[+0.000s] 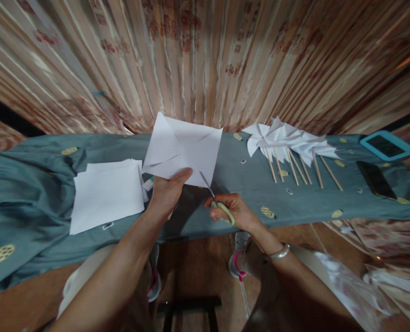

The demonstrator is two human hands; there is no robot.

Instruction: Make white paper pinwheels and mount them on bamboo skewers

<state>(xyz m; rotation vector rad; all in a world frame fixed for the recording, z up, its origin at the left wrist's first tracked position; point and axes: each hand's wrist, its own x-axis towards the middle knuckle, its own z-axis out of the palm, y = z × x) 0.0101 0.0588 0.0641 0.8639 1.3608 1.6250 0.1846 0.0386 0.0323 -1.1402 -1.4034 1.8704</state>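
My left hand (172, 186) grips a white paper sheet (191, 143) by its lower edge, thumb on top, and holds it up over the table. Slits run inward from several of the sheet's corners. In my right hand (231, 210) is a pair of scissors (223, 210) with pale green handles. Its blades lie at the sheet's lower right corner, pointing up toward the middle. To the left, a stack of white paper (108, 196) rests on the cloth. Several paper pinwheels (281, 136) on wooden sticks lie in an overlapping row to the right.
A grey-green cloth with pineapple prints (246, 193) covers the long narrow table. At its right end lie a blue-framed device (387, 145) and a dark phone (376, 180). A small white object (148, 184) sits beside the paper stack. Patterned curtains (198, 60) hang behind the table.
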